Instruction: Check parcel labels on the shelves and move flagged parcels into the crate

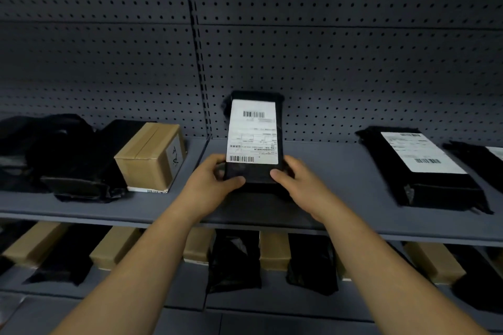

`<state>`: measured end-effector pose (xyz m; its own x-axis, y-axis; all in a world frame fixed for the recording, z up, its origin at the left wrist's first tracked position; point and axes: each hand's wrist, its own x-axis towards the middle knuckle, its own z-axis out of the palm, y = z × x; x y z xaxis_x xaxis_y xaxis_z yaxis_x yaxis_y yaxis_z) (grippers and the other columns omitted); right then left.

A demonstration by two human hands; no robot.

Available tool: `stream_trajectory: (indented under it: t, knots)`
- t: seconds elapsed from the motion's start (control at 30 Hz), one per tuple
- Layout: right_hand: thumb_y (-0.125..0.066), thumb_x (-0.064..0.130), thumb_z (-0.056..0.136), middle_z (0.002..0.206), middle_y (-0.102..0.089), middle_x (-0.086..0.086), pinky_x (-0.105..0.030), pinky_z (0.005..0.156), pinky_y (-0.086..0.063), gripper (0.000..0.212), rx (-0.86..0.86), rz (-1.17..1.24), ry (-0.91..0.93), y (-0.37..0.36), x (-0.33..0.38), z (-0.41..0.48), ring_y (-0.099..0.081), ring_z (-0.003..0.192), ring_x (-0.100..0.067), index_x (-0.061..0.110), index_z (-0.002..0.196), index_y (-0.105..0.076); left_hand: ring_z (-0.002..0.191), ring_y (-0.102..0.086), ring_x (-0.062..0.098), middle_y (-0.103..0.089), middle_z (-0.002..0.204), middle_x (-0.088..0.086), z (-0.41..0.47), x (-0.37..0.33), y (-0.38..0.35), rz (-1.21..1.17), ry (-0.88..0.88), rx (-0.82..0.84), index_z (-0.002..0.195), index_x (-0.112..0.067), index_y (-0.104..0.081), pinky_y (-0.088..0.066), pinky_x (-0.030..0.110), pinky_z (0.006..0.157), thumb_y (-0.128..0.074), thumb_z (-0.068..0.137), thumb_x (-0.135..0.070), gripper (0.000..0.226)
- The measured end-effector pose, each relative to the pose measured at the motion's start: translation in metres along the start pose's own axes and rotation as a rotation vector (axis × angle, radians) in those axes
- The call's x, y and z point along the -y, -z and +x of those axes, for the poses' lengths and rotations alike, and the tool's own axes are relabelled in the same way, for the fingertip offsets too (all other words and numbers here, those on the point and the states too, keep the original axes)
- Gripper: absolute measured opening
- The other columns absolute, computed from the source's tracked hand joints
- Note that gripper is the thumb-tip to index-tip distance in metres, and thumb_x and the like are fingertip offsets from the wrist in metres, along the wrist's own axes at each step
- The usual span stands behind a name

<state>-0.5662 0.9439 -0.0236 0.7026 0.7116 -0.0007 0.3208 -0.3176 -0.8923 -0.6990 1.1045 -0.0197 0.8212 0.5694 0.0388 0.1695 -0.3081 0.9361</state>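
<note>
1. A black parcel point(255, 174) stands tilted upright at mid-shelf point(326, 182), its white label point(253, 133) facing the camera.
2. The left hand point(211, 182) grips its lower edge at 8 o'clock, thumb in front.
3. The right hand point(299, 185) grips it at 4 o'clock.
4. A box point(151, 156) lies at 9 o'clock.

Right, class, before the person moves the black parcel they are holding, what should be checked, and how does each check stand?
1. Left hand and right hand both grip the black plastic-wrapped parcel: ok.
2. Its white paper label faces the camera, barcodes showing: ok.
3. Label text readable for a flag: cannot tell, too small.
4. Crate in sight: not ok, none visible.
5. Brown cardboard box on the grey metal shelf stands apart from the parcel: ok.
</note>
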Motion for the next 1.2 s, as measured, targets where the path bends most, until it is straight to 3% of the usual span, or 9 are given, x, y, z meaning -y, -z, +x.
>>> stream_trajectory:
  t: [0.1, 0.2, 0.3, 0.57, 0.83, 0.9, 0.97, 1.1, 1.2]
  knots:
    - [-0.054, 0.024, 0.100, 0.138, -0.035, 0.015, -0.017, 0.099, -0.033, 0.056, -0.041, 0.038, 0.088, -0.002, 0.006, -0.002, -0.039, 0.122, 0.004, 0.028, 0.151, -0.029, 0.086, -0.056, -0.021, -0.062, 0.107, -0.016, -0.003, -0.006, 0.001, -0.032, -0.108, -0.093, 0.120, -0.025, -0.054, -0.043, 0.000, 0.070, -0.076, 0.082, -0.008, 0.048]
    - [-0.056, 0.013, 0.099, 0.130, -0.037, 0.017, 0.000, 0.076, -0.041, 0.061, -0.069, 0.159, 0.124, -0.004, 0.011, -0.003, -0.050, 0.096, 0.027, 0.033, 0.148, -0.026, 0.102, -0.056, -0.016, -0.061, 0.118, -0.013, -0.003, -0.010, 0.004, -0.105, -0.184, -0.121, 0.120, -0.028, -0.053, -0.046, 0.007, 0.085, -0.076, 0.078, 0.002, 0.057]
    - [-0.057, 0.007, 0.097, 0.130, -0.041, 0.013, -0.005, 0.075, -0.046, 0.059, -0.092, 0.227, 0.151, -0.010, 0.012, -0.004, -0.055, 0.090, 0.025, 0.040, 0.137, -0.029, 0.114, -0.058, -0.001, -0.059, 0.123, -0.013, -0.004, -0.007, 0.007, -0.144, -0.222, -0.141, 0.115, -0.038, -0.052, -0.049, 0.021, 0.096, -0.076, 0.077, 0.005, 0.063]
    - [-0.060, 0.003, 0.095, 0.141, -0.047, 0.004, -0.006, 0.084, -0.046, 0.065, -0.097, 0.276, 0.196, -0.018, 0.010, -0.013, -0.057, 0.107, 0.015, 0.039, 0.140, -0.031, 0.118, -0.055, -0.003, -0.058, 0.123, -0.015, -0.010, -0.002, 0.008, -0.150, -0.279, -0.151, 0.116, -0.041, -0.048, -0.047, 0.021, 0.100, -0.075, 0.077, 0.008, 0.068]
    - [-0.060, 0.009, 0.096, 0.137, -0.048, 0.005, -0.003, 0.082, -0.045, 0.061, -0.131, 0.253, 0.213, -0.016, 0.014, -0.015, -0.054, 0.101, 0.022, 0.042, 0.137, -0.031, 0.113, -0.059, 0.000, -0.062, 0.120, -0.010, -0.012, -0.004, 0.009, -0.184, -0.232, -0.122, 0.127, -0.028, -0.049, -0.051, 0.029, 0.099, -0.078, 0.077, 0.000, 0.064]
    - [-0.062, 0.020, 0.096, 0.144, -0.042, 0.008, -0.008, 0.089, -0.045, 0.060, -0.124, 0.245, 0.217, -0.014, 0.015, -0.013, -0.052, 0.117, 0.011, 0.054, 0.134, -0.031, 0.105, -0.064, 0.000, -0.066, 0.113, -0.011, -0.013, -0.007, 0.008, -0.204, -0.221, -0.115, 0.127, -0.025, -0.049, -0.053, 0.030, 0.096, -0.079, 0.076, -0.001, 0.063]
    - [-0.066, 0.028, 0.093, 0.148, -0.039, 0.010, -0.025, 0.101, -0.048, 0.059, -0.104, 0.259, 0.207, -0.014, 0.015, -0.010, -0.052, 0.125, -0.004, 0.066, 0.126, -0.035, 0.100, -0.067, 0.004, -0.070, 0.106, -0.009, -0.012, -0.007, 0.007, -0.206, -0.210, -0.117, 0.123, -0.025, -0.051, -0.054, 0.035, 0.094, -0.081, 0.075, -0.004, 0.061]
    - [-0.069, 0.012, 0.091, 0.128, -0.062, 0.010, -0.029, 0.089, -0.057, 0.059, -0.093, 0.425, 0.161, -0.006, 0.016, -0.007, -0.067, 0.106, -0.007, 0.046, 0.132, -0.046, 0.098, -0.068, 0.006, -0.069, 0.108, -0.009, -0.009, -0.005, 0.006, -0.126, -0.154, -0.095, 0.117, -0.032, -0.051, -0.054, 0.039, 0.094, -0.085, 0.073, -0.015, 0.058]
    - [-0.070, 0.010, 0.089, 0.117, -0.068, 0.016, -0.033, 0.092, -0.056, 0.058, -0.089, 0.455, 0.104, 0.009, 0.012, -0.004, -0.068, 0.103, -0.007, 0.036, 0.137, -0.051, 0.115, -0.052, 0.005, -0.051, 0.127, -0.012, -0.005, -0.010, 0.012, 0.067, -0.228, -0.198, 0.129, -0.028, -0.047, -0.046, 0.031, 0.101, -0.082, 0.076, -0.028, 0.063]
